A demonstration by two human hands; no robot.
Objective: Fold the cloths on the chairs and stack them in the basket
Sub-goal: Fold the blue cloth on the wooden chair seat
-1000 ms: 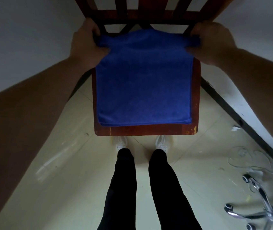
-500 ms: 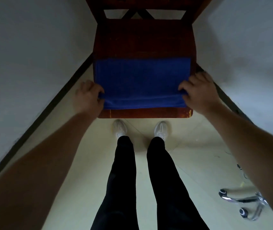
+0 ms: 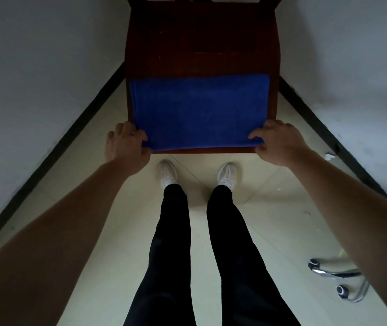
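Note:
A blue cloth (image 3: pixel 199 111) lies folded in half on the front part of a dark red wooden chair seat (image 3: pixel 202 45). Its near edge runs along the seat's front edge. My left hand (image 3: pixel 126 147) pinches the cloth's near left corner. My right hand (image 3: pixel 277 142) pinches the near right corner. The back half of the seat is bare wood. No basket is in view.
The chair stands in a corner between two white walls with dark skirting. My legs and white shoes (image 3: pixel 167 172) stand just in front of the seat on pale tiles. The chrome wheeled base of an office chair (image 3: pixel 338 281) is at the lower right.
My hands carried the cloth's far edge from the chair back to the seat's front edge, folding it in half. Since half a second ago they have held the near corners.

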